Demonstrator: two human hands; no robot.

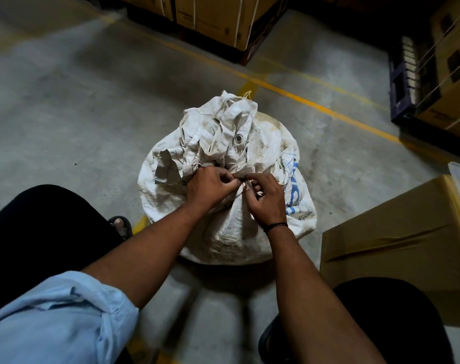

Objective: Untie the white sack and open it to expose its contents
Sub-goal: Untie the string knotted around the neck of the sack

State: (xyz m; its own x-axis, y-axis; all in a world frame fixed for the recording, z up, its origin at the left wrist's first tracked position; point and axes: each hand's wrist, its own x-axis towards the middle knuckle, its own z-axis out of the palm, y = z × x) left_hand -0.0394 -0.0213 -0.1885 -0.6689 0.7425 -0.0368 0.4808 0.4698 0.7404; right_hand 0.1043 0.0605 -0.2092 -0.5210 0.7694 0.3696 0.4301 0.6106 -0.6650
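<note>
In the head view, both arms reach forward and down from the near edge and meet over one white sack (263, 143), which sits on the grey concrete floor (66, 101) in the middle of the scene, just beyond the person's knees. The left hand (209, 186) comes in from the near left with the wrist straight and the fingers curled, pinching the bunched neck of the sack. The right hand (265, 203) comes in from the near right, knuckles up, its fingertips also curled and pinching the same spot, so the two hands touch. The tie itself is hidden under the fingers. The sack's loose top flops away to the far side, and one metal eyelet (238, 138) shows in it. Blue print (294, 190) runs down the sack's right side. The right wrist wears one black band (276, 226); the left arm has one light blue sleeve (53, 319) rolled up to the elbow. One cardboard box (394, 232) stands near on the right. More strapped boxes (218, 17) stand far behind, their number unclear. One long yellow line (315, 103) crosses the floor behind the sack.
</note>
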